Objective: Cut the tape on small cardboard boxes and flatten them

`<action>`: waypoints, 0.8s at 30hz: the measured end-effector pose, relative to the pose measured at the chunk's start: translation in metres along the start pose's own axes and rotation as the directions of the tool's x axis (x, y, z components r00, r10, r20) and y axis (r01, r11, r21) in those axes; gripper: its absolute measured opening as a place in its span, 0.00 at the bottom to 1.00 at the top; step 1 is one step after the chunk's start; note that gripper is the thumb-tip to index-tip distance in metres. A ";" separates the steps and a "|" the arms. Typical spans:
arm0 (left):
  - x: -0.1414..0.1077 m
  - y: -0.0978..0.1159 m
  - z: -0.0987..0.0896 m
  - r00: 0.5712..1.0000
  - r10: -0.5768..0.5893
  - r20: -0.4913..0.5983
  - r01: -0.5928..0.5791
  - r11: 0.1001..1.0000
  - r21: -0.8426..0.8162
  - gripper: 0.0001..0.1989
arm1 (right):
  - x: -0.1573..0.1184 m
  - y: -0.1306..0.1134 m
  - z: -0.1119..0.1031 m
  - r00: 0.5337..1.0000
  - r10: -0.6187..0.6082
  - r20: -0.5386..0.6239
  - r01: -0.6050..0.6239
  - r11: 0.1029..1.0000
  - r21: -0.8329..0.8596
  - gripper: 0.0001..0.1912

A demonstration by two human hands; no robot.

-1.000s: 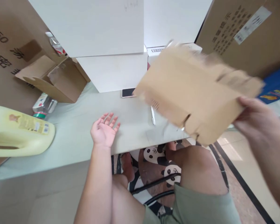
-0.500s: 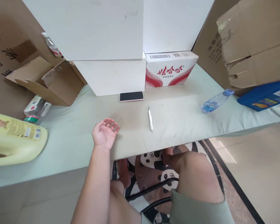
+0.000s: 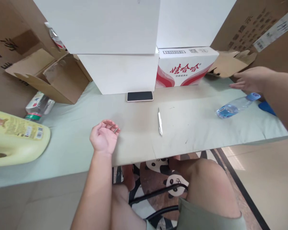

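Observation:
My left hand (image 3: 104, 136) rests palm up on the cloth-covered table (image 3: 132, 140), fingers loosely curled and apart, holding nothing. At the right, my right hand (image 3: 253, 80) hovers with fingers stretched out and nothing visibly in them. Just beyond its fingertips lies an opened cardboard box (image 3: 228, 64), against the red-and-white carton (image 3: 184, 68). Below that hand a clear plastic bottle (image 3: 237, 107) with a blue cap lies on its side. Between my hands is a slim white pen-like tool (image 3: 160, 123) with a thin dark tip.
A phone (image 3: 140, 96) lies before the stacked white boxes (image 3: 120, 73). On the left are a yellow jug (image 3: 19, 137), an open cardboard box (image 3: 62, 80) and a green-capped bottle (image 3: 36, 108). A blue container (image 3: 266, 108) shows partly behind my right arm.
The cardboard box on the right has gone from the near right to the back, beside the red-and-white carton. My right hand has come into view. My left hand has barely moved.

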State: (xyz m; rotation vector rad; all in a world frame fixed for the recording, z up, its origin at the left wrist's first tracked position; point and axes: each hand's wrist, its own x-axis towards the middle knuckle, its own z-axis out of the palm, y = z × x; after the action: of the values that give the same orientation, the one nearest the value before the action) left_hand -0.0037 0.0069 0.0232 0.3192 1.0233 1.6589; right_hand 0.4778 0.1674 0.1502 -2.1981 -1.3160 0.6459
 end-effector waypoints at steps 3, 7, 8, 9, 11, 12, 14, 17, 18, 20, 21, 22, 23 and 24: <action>-0.002 0.002 0.001 1.000 -0.004 0.014 0.004 1.000 -0.023 0.11 | -0.015 -0.010 0.026 0.996 0.053 0.073 -0.060 0.994 0.096 0.16; -0.007 0.005 0.000 0.999 -0.022 0.031 0.025 0.995 -0.099 0.10 | -0.043 -0.042 0.059 0.988 0.001 0.152 -0.019 0.993 0.117 0.05; -0.009 0.007 -0.001 0.999 -0.032 0.038 0.037 0.992 -0.120 0.09 | -0.052 -0.053 0.068 0.983 -0.027 0.184 0.007 0.994 0.108 0.04; -0.010 0.008 -0.003 0.998 -0.035 0.046 0.041 0.989 -0.142 0.08 | -0.062 -0.066 0.078 0.972 -0.059 0.225 0.039 0.995 0.094 0.04; -0.013 0.013 -0.008 0.998 -0.035 0.053 0.045 0.980 -0.196 0.09 | -0.084 -0.094 0.101 0.935 -0.138 0.327 0.123 0.990 0.067 0.04; -0.014 0.016 -0.011 0.998 -0.037 0.052 0.048 0.974 -0.223 0.09 | -0.096 -0.109 0.114 0.906 -0.190 0.379 0.181 0.982 0.058 0.04; -0.015 0.023 -0.019 0.999 -0.032 0.030 0.039 0.958 -0.285 0.09 | -0.121 -0.139 0.146 0.835 -0.310 0.455 0.322 0.945 0.053 0.03; -0.015 0.035 -0.033 1.000 -0.025 0.008 0.026 0.933 -0.358 0.09 | -0.160 -0.185 0.203 0.706 -0.461 0.538 0.552 0.834 -0.009 0.07; -0.015 0.040 -0.038 1.000 -0.018 0.003 0.018 0.926 -0.376 0.09 | -0.173 -0.200 0.223 0.662 -0.499 0.560 0.625 0.779 -0.045 0.09; -0.013 0.048 -0.047 1.000 0.000 -0.015 -0.006 0.914 -0.407 0.09 | -0.197 -0.231 0.264 0.555 -0.592 0.585 0.763 0.642 -0.074 0.15; -0.012 0.051 -0.051 1.000 0.012 -0.026 -0.022 0.907 -0.420 0.09 | -0.208 -0.246 0.283 0.492 -0.649 0.581 0.820 0.569 -0.058 0.19; -0.011 0.054 -0.054 0.999 0.025 -0.037 -0.039 0.901 -0.431 0.09 | -0.219 -0.261 0.302 0.424 -0.703 0.571 0.868 0.495 -0.035 0.23; -0.010 0.057 -0.058 0.998 0.037 -0.046 -0.053 0.897 -0.439 0.08 | -0.229 -0.277 0.320 0.359 -0.750 0.556 0.906 0.424 -0.014 0.26; -0.008 0.060 -0.060 0.998 0.046 -0.052 -0.065 0.893 -0.445 0.08 | -0.239 -0.292 0.337 0.306 -0.791 0.530 0.932 0.362 0.002 0.29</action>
State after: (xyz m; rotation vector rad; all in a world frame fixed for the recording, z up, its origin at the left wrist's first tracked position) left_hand -0.0802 -0.0291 0.0351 0.0077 0.6355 1.9019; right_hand -0.0250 0.1312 0.1099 -1.0752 -2.7173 0.4832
